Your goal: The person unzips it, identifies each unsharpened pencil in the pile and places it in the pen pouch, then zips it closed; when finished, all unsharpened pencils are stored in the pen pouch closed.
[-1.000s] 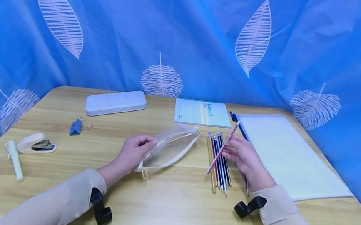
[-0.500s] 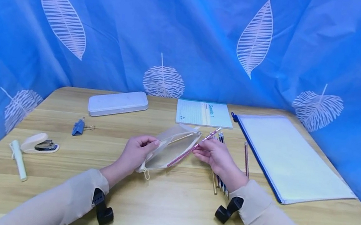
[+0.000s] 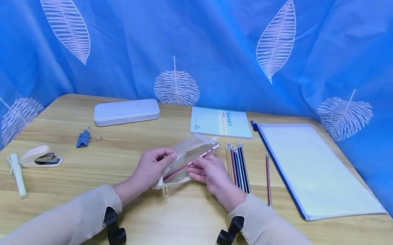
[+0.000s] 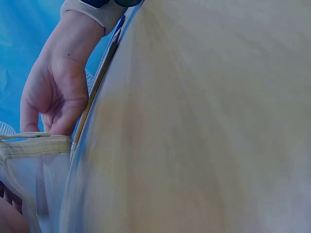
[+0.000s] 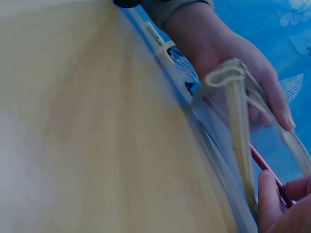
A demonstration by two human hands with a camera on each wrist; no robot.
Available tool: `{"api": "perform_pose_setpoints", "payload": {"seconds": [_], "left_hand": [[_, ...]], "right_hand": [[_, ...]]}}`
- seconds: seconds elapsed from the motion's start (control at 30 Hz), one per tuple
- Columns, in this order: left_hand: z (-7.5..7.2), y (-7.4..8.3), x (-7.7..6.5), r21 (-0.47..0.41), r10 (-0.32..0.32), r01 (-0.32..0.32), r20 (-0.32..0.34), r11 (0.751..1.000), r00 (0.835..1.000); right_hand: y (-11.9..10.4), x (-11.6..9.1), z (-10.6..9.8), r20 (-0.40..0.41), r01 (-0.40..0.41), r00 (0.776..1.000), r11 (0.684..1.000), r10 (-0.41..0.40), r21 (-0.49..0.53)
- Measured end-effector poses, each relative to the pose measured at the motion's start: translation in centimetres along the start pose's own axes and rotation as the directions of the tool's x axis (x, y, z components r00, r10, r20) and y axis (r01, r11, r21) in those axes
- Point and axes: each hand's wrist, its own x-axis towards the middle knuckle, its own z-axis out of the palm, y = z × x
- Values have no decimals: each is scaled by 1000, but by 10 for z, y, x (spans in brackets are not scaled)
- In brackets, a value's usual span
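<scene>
My left hand grips the near-left edge of a pale mesh zipper pouch, thumb on top. The pouch's mouth gapes toward the right. My right hand pinches a pink-red pencil slanting across the opening, its lower end inside the pouch and its eraser end near the far right corner. In the right wrist view, right-hand fingers hold the pencil beside the yellowish zipper edge, with the left hand beyond. The left wrist view shows the right hand reaching down behind the pouch's edge.
Several pencils lie bunched right of the pouch, one more reddish pencil apart. A blue-edged document folder lies at right. Behind are a notebook and white case; leftward, a binder clip, stapler and pale green stick.
My right hand has carried the pink-red pencil leftward from over the bunched pencils to the pouch, and its lower end has entered the opening. The left hand keeps its grip, shifting slightly right.
</scene>
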Motion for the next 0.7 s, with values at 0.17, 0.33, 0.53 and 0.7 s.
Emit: {"api": "perform_pose_setpoints", "payload": {"seconds": [0.17, 0.33, 0.53, 0.7], "left_hand": [[4, 3, -2, -5, 15, -15, 22, 1000, 1000], [4, 2, -2, -9, -2, 2, 17, 1000, 1000], [1, 1, -2, -16, -20, 20, 17, 1000, 1000], [-4, 0, -2, -14, -46, 46, 5, 999, 999]], "right_hand": [[6, 2, 12, -6, 1, 1000, 1000, -1, -32], [6, 4, 16, 7, 8, 1000, 998, -8, -61], [-9, -5, 2, -13, 37, 999, 991, -39, -129], [-32, -15, -35, 100, 134, 989, 953, -110, -270]]}}
